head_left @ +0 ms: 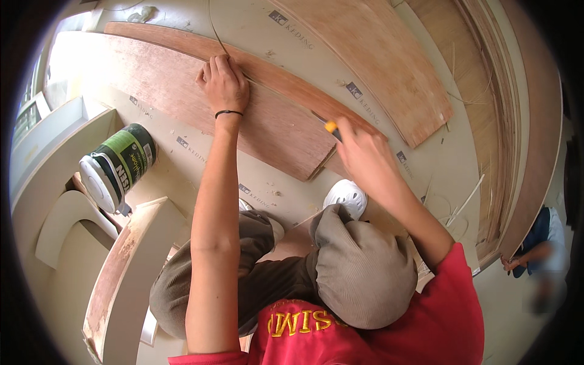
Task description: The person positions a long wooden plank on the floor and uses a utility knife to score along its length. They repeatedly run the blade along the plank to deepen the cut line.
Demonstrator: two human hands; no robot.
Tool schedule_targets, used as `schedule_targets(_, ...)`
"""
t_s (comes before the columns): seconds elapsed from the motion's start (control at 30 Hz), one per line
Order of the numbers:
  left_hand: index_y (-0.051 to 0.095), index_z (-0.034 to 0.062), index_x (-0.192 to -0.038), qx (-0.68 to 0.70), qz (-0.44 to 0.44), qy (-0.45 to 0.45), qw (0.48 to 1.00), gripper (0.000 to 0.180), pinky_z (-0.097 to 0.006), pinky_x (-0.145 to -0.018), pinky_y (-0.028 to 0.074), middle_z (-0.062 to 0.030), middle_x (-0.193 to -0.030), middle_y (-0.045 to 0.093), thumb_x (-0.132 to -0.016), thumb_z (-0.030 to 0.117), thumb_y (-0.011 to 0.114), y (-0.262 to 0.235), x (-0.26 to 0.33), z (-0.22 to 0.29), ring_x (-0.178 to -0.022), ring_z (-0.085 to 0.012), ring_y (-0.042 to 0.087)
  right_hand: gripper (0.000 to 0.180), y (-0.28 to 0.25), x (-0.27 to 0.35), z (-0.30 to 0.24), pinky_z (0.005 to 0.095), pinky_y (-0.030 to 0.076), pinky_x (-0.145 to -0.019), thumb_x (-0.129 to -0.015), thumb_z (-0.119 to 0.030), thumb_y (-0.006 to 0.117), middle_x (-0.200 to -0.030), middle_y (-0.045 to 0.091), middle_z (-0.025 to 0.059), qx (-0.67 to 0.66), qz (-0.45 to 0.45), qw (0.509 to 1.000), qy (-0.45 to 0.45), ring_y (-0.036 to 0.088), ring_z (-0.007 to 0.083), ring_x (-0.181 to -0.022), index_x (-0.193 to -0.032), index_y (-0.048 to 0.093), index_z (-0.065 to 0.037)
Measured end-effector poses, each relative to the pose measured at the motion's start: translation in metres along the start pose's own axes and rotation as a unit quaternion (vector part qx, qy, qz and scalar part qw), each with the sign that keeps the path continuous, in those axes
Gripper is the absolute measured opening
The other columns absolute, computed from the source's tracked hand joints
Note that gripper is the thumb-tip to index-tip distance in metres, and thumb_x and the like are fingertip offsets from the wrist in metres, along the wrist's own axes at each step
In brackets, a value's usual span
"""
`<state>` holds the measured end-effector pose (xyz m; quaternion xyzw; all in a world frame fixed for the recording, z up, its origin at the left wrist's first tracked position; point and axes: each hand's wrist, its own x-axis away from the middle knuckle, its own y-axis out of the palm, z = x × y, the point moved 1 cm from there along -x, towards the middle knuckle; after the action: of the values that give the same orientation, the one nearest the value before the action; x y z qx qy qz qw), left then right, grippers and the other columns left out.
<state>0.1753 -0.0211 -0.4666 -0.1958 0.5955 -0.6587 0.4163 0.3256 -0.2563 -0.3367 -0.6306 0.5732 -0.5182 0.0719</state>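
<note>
A long reddish plywood strip (286,79) lies along a wider plywood board (164,76) on the floor. My left hand (225,85) presses down at the seam between them, its fingers bent over the strip's near edge. From beside those fingers a thin, curved sliver (212,24) runs upward. In my right hand (360,149) is a utility knife (331,126) with a yellow and dark handle, held near the right part of the seam. Its blade points up-left toward the wood; whether it touches cannot be made out.
More plywood sheets (371,55) lie at the upper right, beside a stack of thin strips (496,121). A green and white bucket (121,164) lies tilted at left, near curved panels (115,286). White shoes (345,198) stand close to the board. Another person (541,246) is at far right.
</note>
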Motion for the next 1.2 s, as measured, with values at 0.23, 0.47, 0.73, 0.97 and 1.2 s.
schedule_targets(0.23, 0.055, 0.0073, -0.099, -0.003, 0.002, 0.002, 1.0, 0.01, -0.041, -0.093, 0.034, -0.0081, -0.092, 0.059, -0.096, 0.015, 0.05, 0.004, -0.002, 0.001, -0.095, -0.0275, 0.055, 0.025, 0.021, -0.096, -0.016, 0.0521, 0.055, -0.066, -0.098, -0.02, 0.051, -0.081, 0.068, 0.0239, -0.083, 0.003, 0.995, -0.056, 0.068, 0.0425, -0.077, -0.112, 0.052, 0.001)
schedule_targets(0.47, 0.057, 0.0072, -0.096, 0.005, 0.015, -0.003, 1.0, 0.01, -0.041, -0.094, 0.034, -0.0078, -0.091, 0.059, -0.094, 0.015, 0.052, 0.003, 0.0, 0.001, -0.095, -0.0269, 0.056, 0.023, 0.022, -0.112, -0.021, 0.0532, 0.053, -0.066, -0.099, -0.021, 0.05, -0.08, 0.067, 0.0246, -0.093, -0.027, 0.993, -0.062, 0.067, 0.0435, -0.078, -0.109, 0.052, 0.0)
schedule_targets(0.73, 0.058, 0.0077, -0.094, 0.014, 0.021, -0.011, 1.0, 0.01, -0.042, -0.095, 0.035, -0.0065, -0.089, 0.061, -0.094, 0.016, 0.051, 0.002, -0.001, 0.003, -0.096, -0.0262, 0.056, 0.022, 0.026, -0.134, -0.035, 0.0535, 0.052, -0.065, -0.099, -0.02, 0.049, -0.08, 0.067, 0.0247, -0.076, 0.005, 0.992, -0.103, 0.066, 0.0446, -0.076, -0.107, 0.052, 0.001)
schedule_targets(0.97, 0.054, 0.0069, -0.097, 0.023, 0.023, -0.001, 0.999, 0.008, -0.042, -0.093, 0.034, -0.0087, -0.091, 0.059, -0.097, 0.014, 0.049, 0.003, 0.0, 0.002, -0.094, -0.0289, 0.056, 0.014, 0.024, -0.134, -0.052, 0.0476, 0.058, -0.072, -0.094, -0.009, 0.049, -0.086, 0.07, 0.0236, -0.008, -0.019, 0.998, -0.057, 0.07, 0.0389, -0.085, -0.103, 0.054, 0.001)
schedule_targets(1.2, 0.052, 0.0056, -0.095, 0.022, 0.025, -0.007, 0.999, 0.01, -0.042, -0.093, 0.033, -0.0092, -0.092, 0.058, -0.097, 0.015, 0.049, 0.004, -0.002, 0.0, -0.094, -0.0288, 0.055, 0.02, 0.031, -0.131, -0.04, 0.0522, 0.055, -0.07, -0.098, -0.018, 0.05, -0.084, 0.068, 0.0266, -0.022, -0.012, 0.998, -0.053, 0.068, 0.0433, -0.081, -0.102, 0.051, 0.002)
